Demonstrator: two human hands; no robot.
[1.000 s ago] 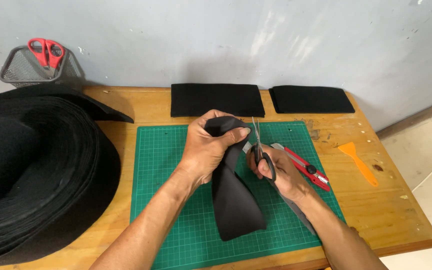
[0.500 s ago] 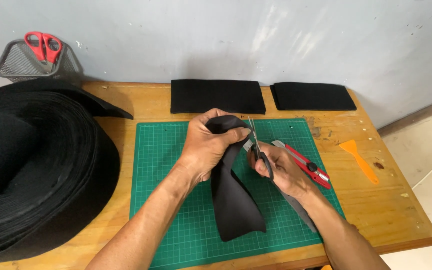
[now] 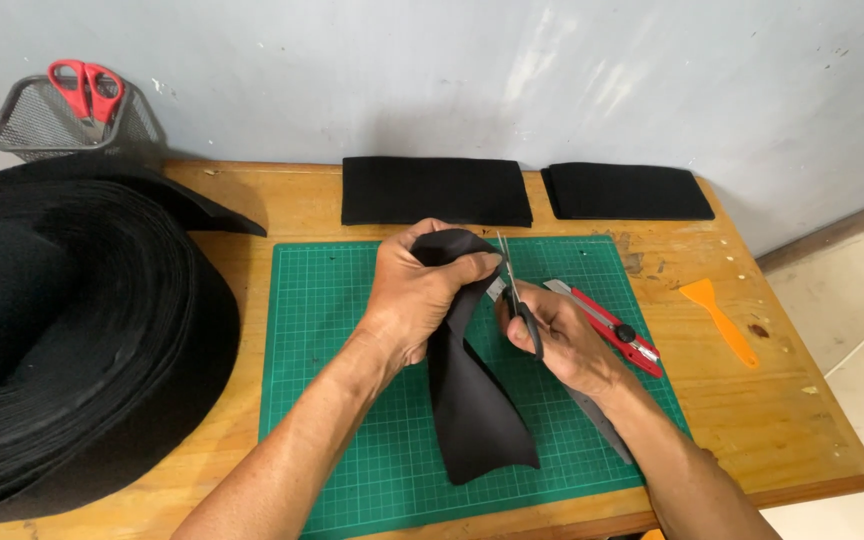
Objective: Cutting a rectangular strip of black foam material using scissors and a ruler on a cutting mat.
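A piece of black fabric is held up over the middle of the green cutting mat, its upper end bunched inside the left hand, which is closed tightly around it. From that grip the fabric hangs down and toward the mat's near edge, where its lower end rests on the mat. Just to the right of the gripped end, a pair of scissors is held in the right hand, whose fingers are closed through the dark handles; the blades point up and away, right beside the fabric's upper edge. Whether the blades are touching the fabric cannot be told.

Behind the right hand, a red utility knife lies slantwise on the mat's right part. Part of a grey ruler is seen under the right forearm.

The mat is set on a wooden table. Along the table's far edge two stacks of black fabric pieces are laid side by side. An orange scraper lies near the right edge. The left end is taken up by a large roll of black fabric. Beyond the far left corner, red-handled scissors stand in a mesh basket.
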